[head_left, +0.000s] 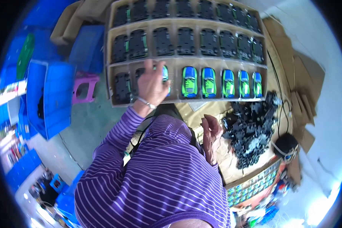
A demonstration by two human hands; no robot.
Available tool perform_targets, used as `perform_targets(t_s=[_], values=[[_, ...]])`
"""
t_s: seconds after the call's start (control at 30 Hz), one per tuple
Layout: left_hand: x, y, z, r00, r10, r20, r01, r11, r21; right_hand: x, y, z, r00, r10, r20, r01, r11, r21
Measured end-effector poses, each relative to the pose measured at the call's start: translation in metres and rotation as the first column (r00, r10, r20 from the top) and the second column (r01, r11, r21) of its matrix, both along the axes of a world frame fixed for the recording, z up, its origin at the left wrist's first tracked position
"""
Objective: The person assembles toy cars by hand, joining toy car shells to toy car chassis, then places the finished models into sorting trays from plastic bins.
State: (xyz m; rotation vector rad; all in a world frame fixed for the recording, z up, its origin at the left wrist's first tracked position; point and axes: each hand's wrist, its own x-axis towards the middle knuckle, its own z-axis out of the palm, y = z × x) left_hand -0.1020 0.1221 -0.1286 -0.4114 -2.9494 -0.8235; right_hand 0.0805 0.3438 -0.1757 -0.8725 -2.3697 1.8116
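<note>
Left hand (pixel 152 84) reaches into the cardboard tray's (pixel 186 60) front row, fingers wrapped on a green-and-blue toy car (pixel 165 76) beside its finished neighbours; right hand (pixel 211 133) hangs loose and empty near the black chassis pile (pixel 250 133) on the worktop, handy for grabbing.

One head-worn fisheye looks steeply down over the cardboard tray (pixel 186 62).
</note>
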Motion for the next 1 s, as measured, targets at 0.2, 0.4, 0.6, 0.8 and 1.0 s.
perform_targets(t_s=[0.2,0.4,0.6,0.8,1.0], values=[[-0.031,0.012,0.045,0.920,-0.321,0.224,0.153,0.822,0.549,-0.010,-0.005,0.038,0.998,-0.068,-0.002,0.067,0.990,-0.120],[0.010,0.096,0.051,0.361,-0.834,0.417,-0.171,0.380,0.909,-0.015,-0.001,0.077,0.970,-0.014,-0.244,-0.081,0.925,-0.372],[0.080,0.181,0.031,0.348,-0.884,0.312,-0.107,0.293,0.950,0.049,0.035,0.090,0.936,-0.255,-0.242,0.074,0.816,-0.574],[0.160,0.232,0.017,0.173,-0.837,0.519,-0.336,0.445,0.830,0.113,0.061,0.065,0.866,-0.493,-0.084,0.306,0.655,-0.691],[0.212,0.271,-0.066,-0.136,-0.687,0.714,-0.279,0.718,0.638,0.176,0.096,0.025,0.839,-0.454,-0.299,0.522,0.827,0.208]])
